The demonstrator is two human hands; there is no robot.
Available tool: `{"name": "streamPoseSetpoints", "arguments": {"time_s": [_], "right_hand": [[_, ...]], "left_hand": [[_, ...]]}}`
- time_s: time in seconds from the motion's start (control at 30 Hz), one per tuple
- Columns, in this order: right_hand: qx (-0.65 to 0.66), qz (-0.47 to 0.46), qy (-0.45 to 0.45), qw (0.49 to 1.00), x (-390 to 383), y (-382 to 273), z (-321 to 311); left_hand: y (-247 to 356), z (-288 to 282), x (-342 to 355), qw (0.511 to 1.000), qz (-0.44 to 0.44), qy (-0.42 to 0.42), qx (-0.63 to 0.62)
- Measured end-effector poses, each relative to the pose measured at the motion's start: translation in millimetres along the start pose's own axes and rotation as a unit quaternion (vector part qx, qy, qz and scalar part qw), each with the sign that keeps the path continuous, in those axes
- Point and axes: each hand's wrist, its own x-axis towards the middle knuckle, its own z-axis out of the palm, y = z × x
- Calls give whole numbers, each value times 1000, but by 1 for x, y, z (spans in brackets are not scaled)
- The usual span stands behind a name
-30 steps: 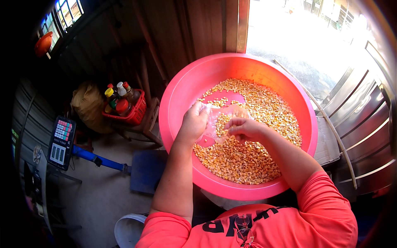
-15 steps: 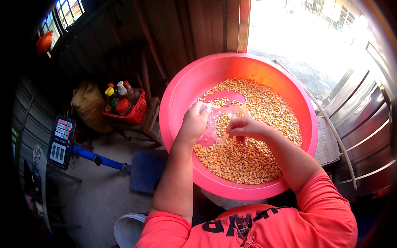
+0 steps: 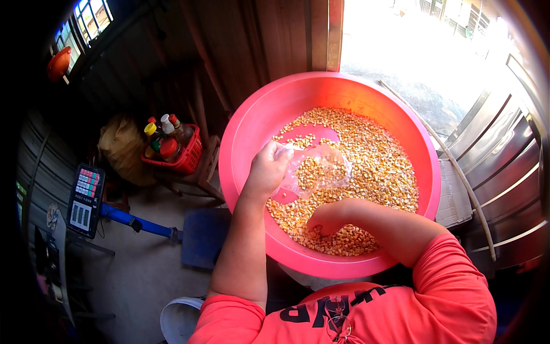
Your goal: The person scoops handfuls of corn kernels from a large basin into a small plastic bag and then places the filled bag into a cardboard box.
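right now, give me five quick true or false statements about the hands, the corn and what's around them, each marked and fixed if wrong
1. The left hand holds a clear bag. True.
2. Both hands grip the bag. False: the right hand is down at the corn, apart from the bag.
3. The corn lies in a pink tub. True.
4. Corn covers the whole tub floor. False: patches of the floor are bare.
5. A red basket holds bottles. True.
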Motion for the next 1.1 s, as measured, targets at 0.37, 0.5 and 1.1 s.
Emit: {"name": "streamPoseSetpoints", "arguments": {"time_s": [0.37, 0.5, 1.1], "right_hand": [[662, -46, 318, 677, -27, 41, -35], [610, -3, 399, 685, -26, 53, -37], [-10, -37, 85, 996, 3, -25, 0]], "left_hand": [[-4, 2, 2, 999, 18, 5, 32], [-2, 0, 0, 1000, 19, 4, 23], [-2, 1, 0, 1000, 3, -1, 20]]}}
